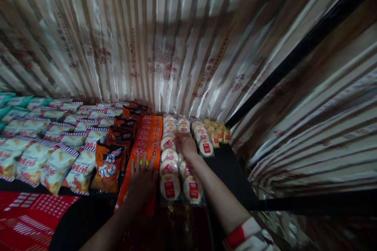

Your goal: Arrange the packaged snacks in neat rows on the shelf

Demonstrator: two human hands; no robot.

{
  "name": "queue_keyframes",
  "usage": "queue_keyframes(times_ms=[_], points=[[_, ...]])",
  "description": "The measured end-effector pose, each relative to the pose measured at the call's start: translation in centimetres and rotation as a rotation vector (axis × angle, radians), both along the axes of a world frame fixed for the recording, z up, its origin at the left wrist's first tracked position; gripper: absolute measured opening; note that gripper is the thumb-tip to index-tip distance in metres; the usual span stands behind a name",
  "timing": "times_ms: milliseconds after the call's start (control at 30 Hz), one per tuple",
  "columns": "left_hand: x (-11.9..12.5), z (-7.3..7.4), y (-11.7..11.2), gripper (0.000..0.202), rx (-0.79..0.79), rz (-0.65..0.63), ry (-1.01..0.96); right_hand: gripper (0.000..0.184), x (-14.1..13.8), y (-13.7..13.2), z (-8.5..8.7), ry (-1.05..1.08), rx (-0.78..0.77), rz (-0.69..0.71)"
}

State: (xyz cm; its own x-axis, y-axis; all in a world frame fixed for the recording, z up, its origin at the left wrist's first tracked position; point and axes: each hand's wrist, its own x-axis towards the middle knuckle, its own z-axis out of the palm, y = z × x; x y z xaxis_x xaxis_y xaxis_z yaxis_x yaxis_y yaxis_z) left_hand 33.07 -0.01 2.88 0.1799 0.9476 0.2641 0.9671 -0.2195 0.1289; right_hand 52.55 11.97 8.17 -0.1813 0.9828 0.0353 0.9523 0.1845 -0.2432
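My left hand (143, 178) lies with spread fingers over a long orange printed packet strip (149, 137). Beside it are two columns of flat round biscuits in clear wrappers with red labels (170, 188). My right hand (187, 147) rests over the right column, covering some of its biscuits, with the fingers stretched toward the left column. No item shows lifted in it, though its fingertips are dim. Right of that hand stands a shorter row of the same round biscuits (206, 147), and beyond it are small yellow packs (225, 134).
Rows of white snack bags (55, 166) and orange-and-black bags (106, 166) fill the left of the black tabletop (229, 172). A red basket (26, 219) is at the lower left. Striped shiny curtains (165, 47) hang behind, with a dark pole (294, 62) slanting at right.
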Motion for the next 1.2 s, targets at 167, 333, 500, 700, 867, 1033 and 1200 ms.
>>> queue_keyframes(times_ms=[167,333,500,700,867,1033,1200], points=[[0.0,-0.3,0.1,0.041,0.041,0.018,0.014,0.029,-0.2,0.1,0.0,-0.025,-0.001,0.031],[0.0,-0.9,0.2,0.04,0.083,0.022,0.007,0.021,0.1,0.6,-0.5,0.023,-0.001,0.013],[-0.2,-1.4,0.3,0.042,0.103,0.004,0.019,0.029,0.8,2.0,-0.6,0.077,0.041,0.088],[-0.2,-1.9,0.6,0.043,0.149,0.001,0.01,0.03,1.1,3.2,-1.6,0.109,0.124,0.24],[-0.2,-1.8,0.7,0.045,0.163,-0.002,0.031,0.029,1.2,3.9,-2.4,0.143,0.148,0.322],[-0.2,-2.4,0.7,0.045,0.199,-0.039,0.042,0.024,1.1,4.3,-1.9,0.146,0.136,0.322],[0.2,-2.5,0.5,0.034,0.182,0.018,0.015,0.015,1.2,4.2,-1.2,0.153,0.15,0.33]])
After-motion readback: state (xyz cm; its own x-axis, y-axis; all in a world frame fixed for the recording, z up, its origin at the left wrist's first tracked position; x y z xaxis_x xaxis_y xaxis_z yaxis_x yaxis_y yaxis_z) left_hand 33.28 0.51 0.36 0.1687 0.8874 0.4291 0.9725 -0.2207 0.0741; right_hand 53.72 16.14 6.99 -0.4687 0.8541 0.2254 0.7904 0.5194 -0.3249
